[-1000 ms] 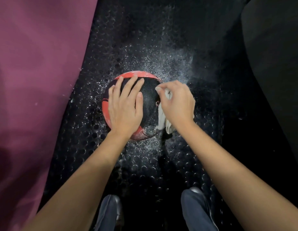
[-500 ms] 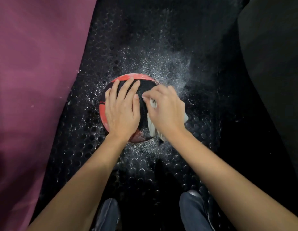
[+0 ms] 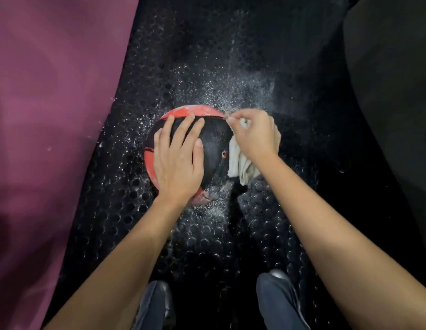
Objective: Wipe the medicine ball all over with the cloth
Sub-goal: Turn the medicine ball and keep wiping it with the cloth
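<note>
With the ball (image 3: 216,148) on the studded mat (image 3: 207,246), the flat-fingered left hand (image 3: 177,158) should brace it while the right hand (image 3: 254,135), bunching the cloth (image 3: 239,163), rubs its right side, then turns it.

Studded black mat (image 3: 207,55) (dusted with white specks) beside purple fabric (image 3: 52,115).

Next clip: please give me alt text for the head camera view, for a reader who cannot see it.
A person's right hand presses a crumpled white cloth against the right side of a red and black medicine ball, while the left hand lies flat on top. The ball sits on a black studded rubber mat dusted with white powder.
</note>
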Available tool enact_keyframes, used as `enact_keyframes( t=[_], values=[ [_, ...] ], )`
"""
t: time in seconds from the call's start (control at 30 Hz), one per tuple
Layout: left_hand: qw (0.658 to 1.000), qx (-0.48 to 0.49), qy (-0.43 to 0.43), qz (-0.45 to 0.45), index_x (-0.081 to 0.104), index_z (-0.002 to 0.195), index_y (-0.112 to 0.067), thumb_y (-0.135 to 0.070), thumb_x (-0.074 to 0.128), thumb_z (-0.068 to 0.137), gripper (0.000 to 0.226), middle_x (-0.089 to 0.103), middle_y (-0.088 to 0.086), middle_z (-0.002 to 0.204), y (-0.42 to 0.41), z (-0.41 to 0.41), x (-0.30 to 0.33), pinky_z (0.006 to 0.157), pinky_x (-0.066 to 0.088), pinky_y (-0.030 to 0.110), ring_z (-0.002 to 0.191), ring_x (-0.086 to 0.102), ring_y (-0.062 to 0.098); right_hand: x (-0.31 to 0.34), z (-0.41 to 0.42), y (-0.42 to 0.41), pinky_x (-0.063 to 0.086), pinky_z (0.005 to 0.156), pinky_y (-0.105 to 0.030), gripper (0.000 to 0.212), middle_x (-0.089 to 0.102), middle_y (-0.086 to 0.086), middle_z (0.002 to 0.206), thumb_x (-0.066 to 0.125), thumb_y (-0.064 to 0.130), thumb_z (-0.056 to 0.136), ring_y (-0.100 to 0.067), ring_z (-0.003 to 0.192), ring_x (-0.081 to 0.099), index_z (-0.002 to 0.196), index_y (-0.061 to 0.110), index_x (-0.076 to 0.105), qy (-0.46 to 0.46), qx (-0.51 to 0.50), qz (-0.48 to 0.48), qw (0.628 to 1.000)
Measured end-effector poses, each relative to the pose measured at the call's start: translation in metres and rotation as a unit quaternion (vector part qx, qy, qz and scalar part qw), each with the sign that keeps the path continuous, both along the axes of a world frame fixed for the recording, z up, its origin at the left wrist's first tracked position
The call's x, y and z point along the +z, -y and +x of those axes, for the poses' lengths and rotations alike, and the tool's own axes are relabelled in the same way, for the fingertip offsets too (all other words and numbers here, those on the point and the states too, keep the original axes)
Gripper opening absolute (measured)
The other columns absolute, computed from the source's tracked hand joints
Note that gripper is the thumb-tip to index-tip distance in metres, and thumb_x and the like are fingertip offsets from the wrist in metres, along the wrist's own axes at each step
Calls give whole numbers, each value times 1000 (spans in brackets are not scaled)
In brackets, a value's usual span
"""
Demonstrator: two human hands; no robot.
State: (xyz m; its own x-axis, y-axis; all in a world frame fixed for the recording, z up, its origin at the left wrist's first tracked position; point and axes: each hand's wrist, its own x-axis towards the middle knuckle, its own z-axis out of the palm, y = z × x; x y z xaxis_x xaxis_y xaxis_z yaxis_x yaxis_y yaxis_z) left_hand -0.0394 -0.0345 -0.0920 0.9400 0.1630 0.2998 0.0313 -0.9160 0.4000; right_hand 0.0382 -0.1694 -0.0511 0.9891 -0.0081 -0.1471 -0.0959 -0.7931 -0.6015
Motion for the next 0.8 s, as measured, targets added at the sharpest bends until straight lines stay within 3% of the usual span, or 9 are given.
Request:
enact_keyframes(
  t=[0.17, 0.3, 0.47, 0.6, 0.67, 0.8],
  values=[
    [1000, -2, 2, 3, 56, 135, -15, -26, 31, 100, 44, 52, 3, 142, -1, -4, 0, 114, 18, 41, 138, 36, 30, 6, -6, -13, 45, 76, -31, 15, 65, 9, 105, 57, 32, 93, -14, 100, 56, 99, 29, 71, 40, 75, -32, 996],
    [1000, -13, 0, 5, 55, 135, -15, -26, 31, 100, 45, 52, 2, 142, -3, -9, -1, 113, 22, 44, 138, 36, 30, 3, -2, 2, 34, 68, -22, 14, 69, 10, 102, 58, 30, 93, -10, 86, 57, 99, 30, 71, -19, 7, 5, 1000],
    [1000, -22, -7, 19, 55, 136, -14, -25, 31, 100, 45, 53, 3, 142, -2, -7, -2, 111, 25, 47, 137, 37, 32, 8, -5, -20, 45, 68, -27, 15, 69, 7, 98, 58, 30, 93, -14, 88, 61, 99, 27, 71, 28, 70, -14, 997],
    [1000, -22, -1, 1, 56, 135, -14, -25, 32, 99, 44, 53, 3, 142, -2, -10, -1, 112, 25, 48, 137, 37, 31, 0, -1, -1, 37, 61, -21, 14, 70, 8, 96, 59, 29, 92, -10, 81, 59, 98, 28, 72, -19, 0, 6, 1000],
    [1000, -18, 8, 5, 57, 134, -14, -25, 32, 99, 44, 54, 3, 140, 0, -10, -1, 111, 26, 48, 136, 38, 31, 1, -2, 0, 37, 65, -21, 14, 70, 7, 96, 60, 28, 92, -12, 83, 61, 97, 26, 72, -24, -5, 13, 1000],
    [1000, -6, -4, 12, 55, 136, -14, -27, 30, 101, 45, 53, 3, 142, -5, -7, 0, 111, 24, 46, 136, 38, 31, 8, -11, -15, 47, 72, -29, 15, 70, 5, 96, 58, 28, 92, -16, 88, 62, 97, 24, 72, 43, 78, 13, 996]
  ],
)
